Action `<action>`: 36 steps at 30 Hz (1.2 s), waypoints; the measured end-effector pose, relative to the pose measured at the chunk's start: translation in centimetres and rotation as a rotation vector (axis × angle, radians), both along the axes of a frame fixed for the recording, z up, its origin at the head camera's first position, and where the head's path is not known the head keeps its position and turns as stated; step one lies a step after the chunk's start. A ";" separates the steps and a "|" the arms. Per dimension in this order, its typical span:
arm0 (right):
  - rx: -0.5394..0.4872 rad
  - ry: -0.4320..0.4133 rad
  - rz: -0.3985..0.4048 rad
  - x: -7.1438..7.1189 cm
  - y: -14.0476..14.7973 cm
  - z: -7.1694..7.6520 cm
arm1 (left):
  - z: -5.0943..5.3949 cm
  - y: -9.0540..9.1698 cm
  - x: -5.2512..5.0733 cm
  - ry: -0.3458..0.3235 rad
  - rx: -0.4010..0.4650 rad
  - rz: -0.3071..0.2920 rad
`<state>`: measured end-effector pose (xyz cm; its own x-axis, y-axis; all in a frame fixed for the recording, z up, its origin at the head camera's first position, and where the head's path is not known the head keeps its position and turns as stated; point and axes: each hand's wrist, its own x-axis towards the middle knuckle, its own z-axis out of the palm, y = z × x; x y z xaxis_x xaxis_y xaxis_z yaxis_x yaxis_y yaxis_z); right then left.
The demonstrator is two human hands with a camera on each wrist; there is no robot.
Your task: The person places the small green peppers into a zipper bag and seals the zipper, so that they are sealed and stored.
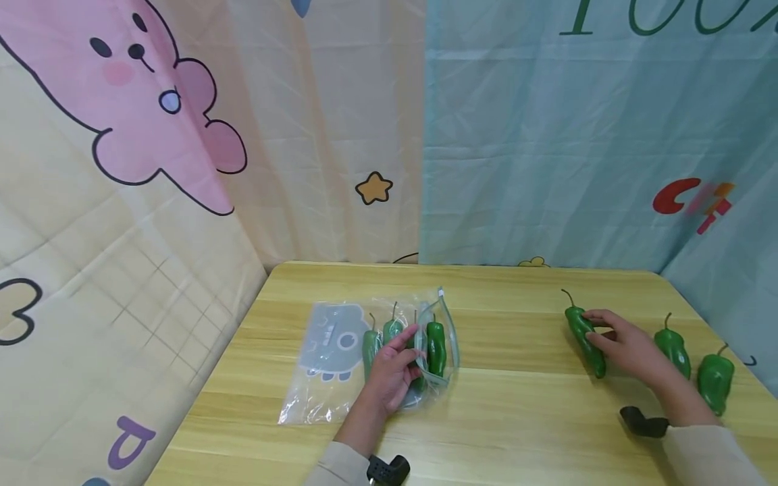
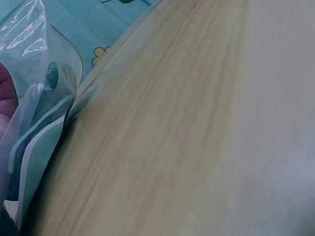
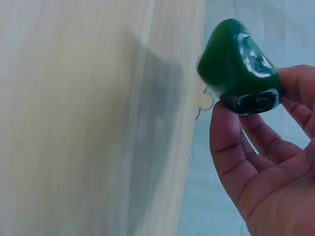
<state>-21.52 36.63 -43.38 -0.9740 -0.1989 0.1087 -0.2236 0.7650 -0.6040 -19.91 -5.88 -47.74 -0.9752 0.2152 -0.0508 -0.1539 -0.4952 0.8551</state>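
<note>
A clear zip bag point(image 1: 331, 398) with a blue-grey cartoon print lies on the table, its mouth gaping to the right. Several green peppers point(image 1: 436, 347) are inside it. My left hand point(image 1: 392, 371) holds the bag by the near layer of its mouth; in the left wrist view only a little of that hand point(image 2: 7, 96) shows beside the plastic. Over the right part of the table, my right hand point(image 1: 623, 343) pinches another green pepper point(image 1: 585, 341) between thumb and fingers, stem pointing away. The right wrist view shows this pepper point(image 3: 238, 69) end-on, raised off the table.
Two more green peppers, one point(image 1: 672, 351) behind my right forearm and one point(image 1: 715, 381) further right, are by the table's right edge. Printed curtains point(image 1: 547, 135) hang behind the wooden table point(image 1: 504, 418). Both wrists carry black camera mounts point(image 1: 644, 423).
</note>
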 end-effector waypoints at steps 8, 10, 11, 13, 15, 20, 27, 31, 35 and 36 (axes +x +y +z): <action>-0.031 -0.008 -0.017 -0.1 -2.0 0.5 | 0.1 -0.5 -0.5 0.028 -0.044 -0.034; -0.034 -0.003 -0.014 -0.1 -2.4 0.6 | 0.1 -0.6 -0.6 0.028 -0.062 -0.032; -0.041 -0.002 -0.009 -0.1 -2.7 0.7 | 0.2 -0.6 -0.6 0.029 -0.070 -0.031; -0.061 0.004 0.006 -0.1 -3.2 0.9 | 0.3 -0.7 -0.6 0.027 -0.088 -0.030; -0.077 0.009 0.022 0.0 -3.7 1.2 | 0.4 -0.8 -0.7 0.020 -0.102 -0.029; -0.105 0.018 0.052 0.0 -5.0 2.1 | 0.4 -0.8 -0.7 0.012 -0.136 -0.019; -0.123 0.045 0.067 -0.2 -6.4 2.4 | 0.4 -0.7 -0.8 0.011 -0.165 -0.016; -0.145 0.055 0.068 -0.2 -7.1 2.5 | 0.5 -0.6 -0.7 0.011 -0.173 -0.020; -0.168 0.062 0.083 -0.1 -7.9 2.6 | 0.7 -0.4 -0.6 0.014 -0.177 -0.025; -0.173 0.064 0.086 -0.1 -8.1 2.5 | 0.7 -0.4 -0.6 0.015 -0.177 -0.026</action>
